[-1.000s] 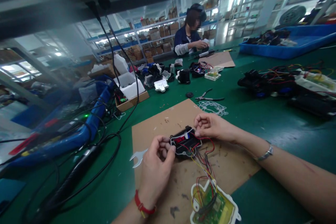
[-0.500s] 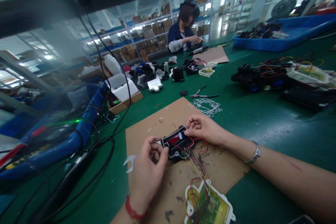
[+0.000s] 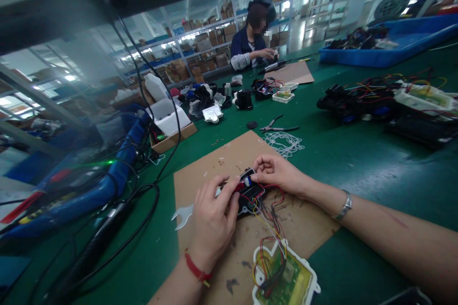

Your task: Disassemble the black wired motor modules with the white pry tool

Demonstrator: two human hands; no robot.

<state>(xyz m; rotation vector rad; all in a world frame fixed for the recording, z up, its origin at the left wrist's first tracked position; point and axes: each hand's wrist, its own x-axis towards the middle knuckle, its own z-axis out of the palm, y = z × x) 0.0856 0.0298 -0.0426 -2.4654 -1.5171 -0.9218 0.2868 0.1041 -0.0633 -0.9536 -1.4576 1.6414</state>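
Note:
A small black housing (image 3: 250, 194) with red parts inside lies on a brown cardboard mat (image 3: 218, 162) in front of me. My left hand (image 3: 213, 217) covers its near left side, fingers pressing on top. My right hand (image 3: 275, 171) pinches a small blue and white part at its far right edge. Red, yellow and black wires (image 3: 272, 226) run from the housing to a white-framed green circuit board (image 3: 286, 279) near the mat's front edge.
A white flat spanner (image 3: 182, 214) lies left of my left hand. Pliers (image 3: 279, 127) and white netting (image 3: 284, 143) lie beyond the mat. Wired black assemblies (image 3: 379, 100), a blue tray (image 3: 379, 55), a cardboard box (image 3: 171, 133) and cables (image 3: 107, 238) surround it. Another person (image 3: 254, 43) works opposite.
My left hand has slid forward over the black housing, its fingers now stretched out on top instead of curled beside it. My right hand stays at the far edge.

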